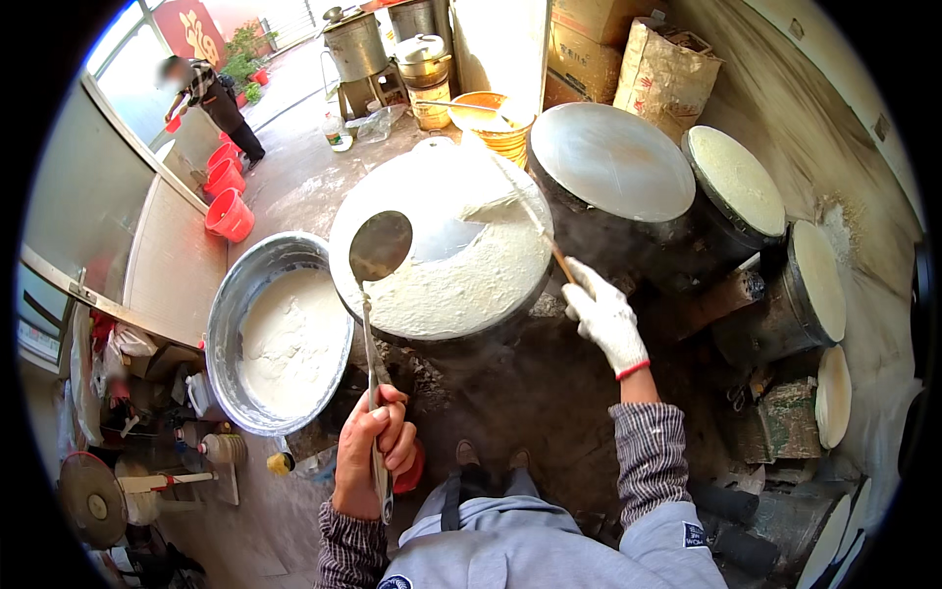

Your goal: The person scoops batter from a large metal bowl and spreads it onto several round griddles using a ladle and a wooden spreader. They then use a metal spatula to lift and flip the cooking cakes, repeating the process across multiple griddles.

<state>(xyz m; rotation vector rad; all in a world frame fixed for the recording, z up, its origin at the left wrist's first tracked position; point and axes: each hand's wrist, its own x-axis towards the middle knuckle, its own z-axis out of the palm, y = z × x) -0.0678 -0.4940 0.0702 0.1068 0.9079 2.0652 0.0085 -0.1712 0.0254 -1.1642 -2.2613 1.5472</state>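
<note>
My bare left hand [375, 442] grips the handle of a metal ladle [380, 247], whose round bowl hangs over the left part of a large round griddle [447, 241]. White batter [441, 303] coats much of the griddle, and a patch of bare metal shows near its middle. In a white knitted glove, my right hand [605, 318] holds a long wooden-handled spreader [541, 224]. Its far end lies over the batter on the griddle's right side and is smeared white. Left of the griddle stands a wide metal basin [213, 335] with thick white batter [291, 342] inside.
Another griddle [612, 162] sits at the right. Several round stoves with pale batter-covered tops [738, 180] curve along the wall. Behind the griddle is a yellow bucket [508, 143]. Red buckets [229, 215] line the left doorway, where a person [217, 103] bends forward.
</note>
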